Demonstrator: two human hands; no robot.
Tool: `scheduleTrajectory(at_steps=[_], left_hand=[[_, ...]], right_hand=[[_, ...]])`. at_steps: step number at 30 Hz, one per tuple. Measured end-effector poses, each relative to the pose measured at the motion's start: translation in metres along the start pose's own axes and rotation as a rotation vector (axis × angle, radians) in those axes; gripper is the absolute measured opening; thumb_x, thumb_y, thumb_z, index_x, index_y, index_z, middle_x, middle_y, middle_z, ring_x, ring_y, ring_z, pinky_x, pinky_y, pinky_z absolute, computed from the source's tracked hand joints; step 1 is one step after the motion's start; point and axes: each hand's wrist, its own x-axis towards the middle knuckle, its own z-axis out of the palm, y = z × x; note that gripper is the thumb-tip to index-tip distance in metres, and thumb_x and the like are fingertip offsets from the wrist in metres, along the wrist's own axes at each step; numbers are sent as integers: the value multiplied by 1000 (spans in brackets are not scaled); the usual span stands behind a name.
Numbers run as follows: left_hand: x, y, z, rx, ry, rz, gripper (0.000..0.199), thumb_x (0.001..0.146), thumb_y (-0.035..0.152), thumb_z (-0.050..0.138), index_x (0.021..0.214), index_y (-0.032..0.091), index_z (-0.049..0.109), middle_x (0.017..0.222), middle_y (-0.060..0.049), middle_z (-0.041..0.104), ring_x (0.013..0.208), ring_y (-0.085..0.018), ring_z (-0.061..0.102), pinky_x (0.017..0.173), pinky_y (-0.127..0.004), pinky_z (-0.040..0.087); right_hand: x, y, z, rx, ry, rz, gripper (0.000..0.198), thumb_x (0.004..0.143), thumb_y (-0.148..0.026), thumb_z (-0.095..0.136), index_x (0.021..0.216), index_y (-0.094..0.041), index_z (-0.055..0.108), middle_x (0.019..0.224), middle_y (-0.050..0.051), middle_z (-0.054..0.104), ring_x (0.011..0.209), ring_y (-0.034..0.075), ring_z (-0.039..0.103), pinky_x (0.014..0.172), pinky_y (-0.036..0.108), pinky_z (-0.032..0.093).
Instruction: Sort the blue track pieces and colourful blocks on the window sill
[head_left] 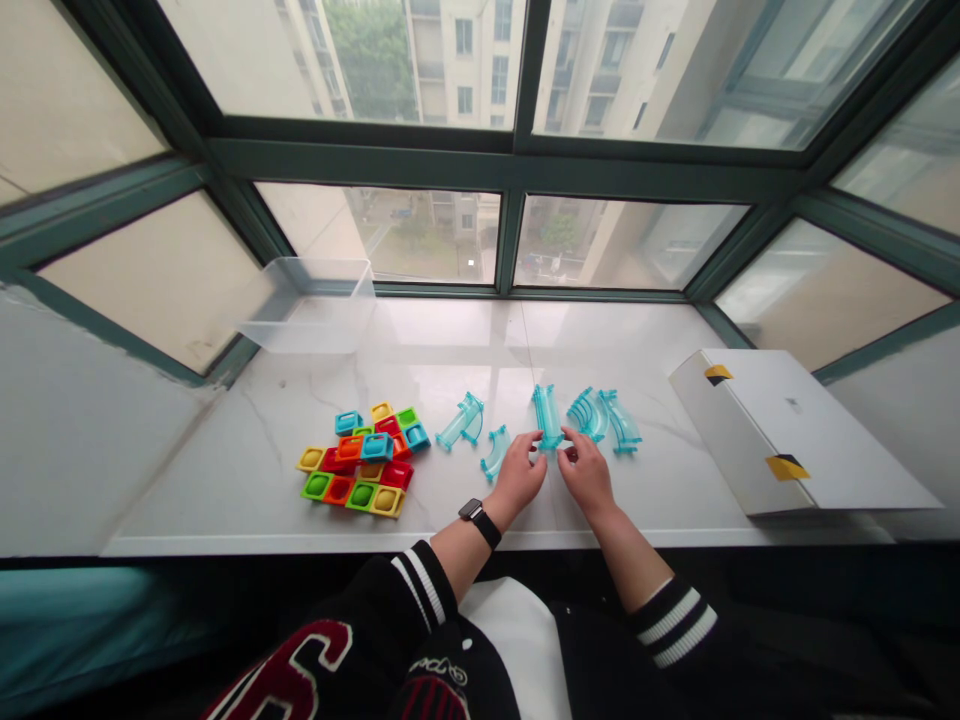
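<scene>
Straight translucent blue piece (548,412): mid-ledge, near end between the two hands. From my remote station I see the left hand (523,472) and right hand (586,472) apart, fingers curled at its sides (whether either grips, I cannot tell). Small curved blue piece (495,453) just beside the left hand. Farther out: coloured blocks (376,447) left, white box (810,430) right.

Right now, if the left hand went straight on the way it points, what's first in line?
The straight translucent blue piece, just ahead of the left hand; depth is unclear, so I can't tell whether they already touch.
</scene>
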Motion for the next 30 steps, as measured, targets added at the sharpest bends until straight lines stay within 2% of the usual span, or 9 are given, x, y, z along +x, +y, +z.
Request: scheduleTrajectory(at_steps=[7, 11, 13, 15, 18, 20, 24, 30], left_hand=[[1, 6, -5, -9, -12, -3, 47, 90, 11, 60, 136, 22, 61, 131, -11, 66, 107, -20, 67, 84, -33, 60], [3, 10, -34, 14, 12, 41, 45, 92, 14, 57, 136, 23, 61, 131, -10, 65, 100, -18, 68, 80, -32, 60], [5, 8, -59, 103, 58, 94, 42, 93, 15, 56, 134, 24, 63, 127, -9, 67, 102, -19, 68, 89, -37, 60], [7, 2, -84, 282, 144, 152, 37, 94, 17, 57, 129, 24, 66, 126, -9, 68, 119, -25, 64, 109, -46, 52], [10, -13, -114, 569, 237, 106, 38, 91, 22, 66, 129, 23, 69, 143, -14, 59, 136, -35, 53, 119, -55, 41], [11, -23, -125, 700, 192, 45, 42, 90, 27, 70, 132, 23, 69, 151, -18, 52, 141, -40, 48, 121, -59, 37], [1, -38, -126, 785, 36, 22, 45, 93, 29, 67, 138, 23, 66, 154, -19, 50, 141, -40, 50, 118, -57, 39], [-37, -43, -120, 782, 3, 77, 53, 94, 26, 63, 146, 26, 59, 160, -16, 46, 146, -37, 47, 119, -55, 42]], right_hand=[[-2, -2, -1, 44, 8, 15, 46, 93, -28, 55, 138, -19, 61, 120, 14, 68, 78, 20, 68, 82, 42, 64], [-20, 0, 3, 125, 80, 73, 53, 94, -31, 55, 146, -20, 53, 130, 17, 63, 80, 19, 68, 76, 39, 65], [-37, 4, 7, 164, 115, 112, 55, 95, -33, 55, 148, -21, 49, 130, 17, 63, 83, 20, 68, 75, 39, 66], [-53, 9, 12, 184, 111, 117, 52, 95, -32, 55, 146, -21, 50, 126, 15, 65, 82, 20, 69, 75, 39, 66], [-66, 13, 16, 189, 38, 51, 42, 97, -29, 53, 138, -21, 57, 116, 12, 68, 89, 22, 70, 84, 42, 65], [-68, 12, 18, 172, -38, -6, 35, 98, -27, 51, 131, -22, 62, 111, 11, 70, 94, 24, 70, 89, 43, 62], [-64, 0, 22, 61, -160, -102, 39, 95, -22, 52, 133, -24, 65, 107, 9, 73, 97, 26, 69, 95, 47, 57], [-58, -31, 45, -70, -304, -269, 62, 94, -22, 60, 155, -31, 52, 128, 11, 69, 117, 30, 63, 104, 49, 52]])
